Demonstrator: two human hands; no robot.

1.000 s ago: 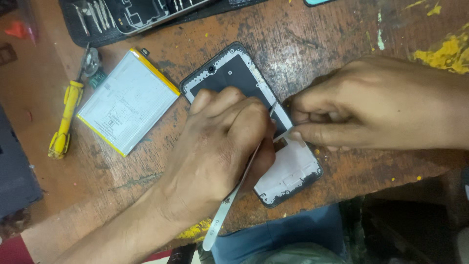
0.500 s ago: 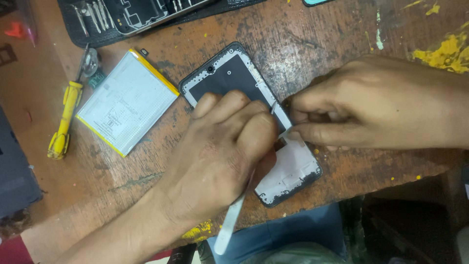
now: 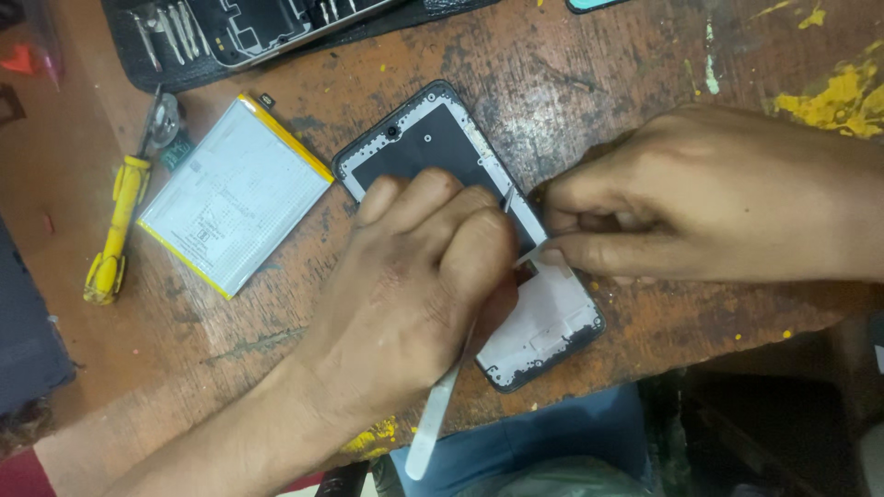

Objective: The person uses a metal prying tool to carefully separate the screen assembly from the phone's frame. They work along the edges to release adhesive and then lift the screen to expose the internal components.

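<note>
On worn wooden bench [image 3: 645, 368]: phone frame [image 3: 433, 138] lies back-open, centre. Flat battery [image 3: 235, 193] already out, lying left of frame. Left hand [image 3: 405, 304] fisted round white pry tool [image 3: 437, 428], tip at frame's edge. Right hand [image 3: 700, 198] pinches at same edge. Prying looks unfinished. Count: one frame, one battery, one pry tool, one yellow screwdriver [image 3: 110, 235].

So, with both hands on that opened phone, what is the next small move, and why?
Probably ease the white pry tool a little further along the phone frame. The left hand holds its tip near the right edge, where the right hand pinches a thin strip that looks partly lifted.
</note>
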